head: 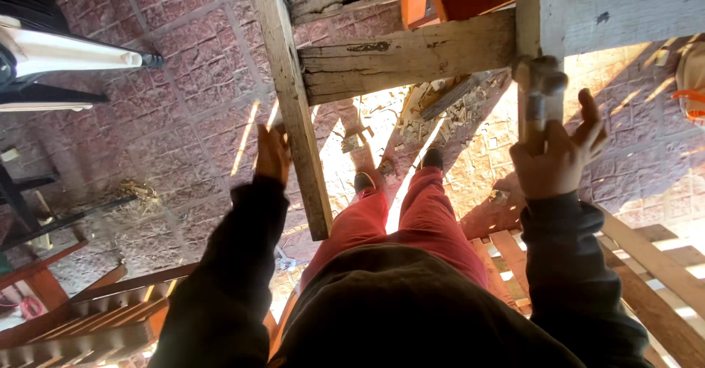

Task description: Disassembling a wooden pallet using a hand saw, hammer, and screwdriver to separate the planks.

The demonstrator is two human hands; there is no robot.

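Observation:
My left hand (272, 153) grips the edge of a long weathered wooden plank (294, 96) that runs from the top of the view down toward my legs. My right hand (552, 159) is shut on the handle of a hammer, and the hammer's metal head (542, 74) sits against an upright pale plank (540, 8). A thick cracked cross beam (411, 56) joins the two planks. Both arms wear dark sleeves. My red trousers and dark shoes show below the frame.
Reddish paving stones (183, 67) cover the ground, with wood chips and scraps (426, 103) under the frame. A slatted wooden pallet (661, 265) lies at the right, orange-painted slats (95, 316) at the lower left, and a dark and white chair (51, 52) at the upper left.

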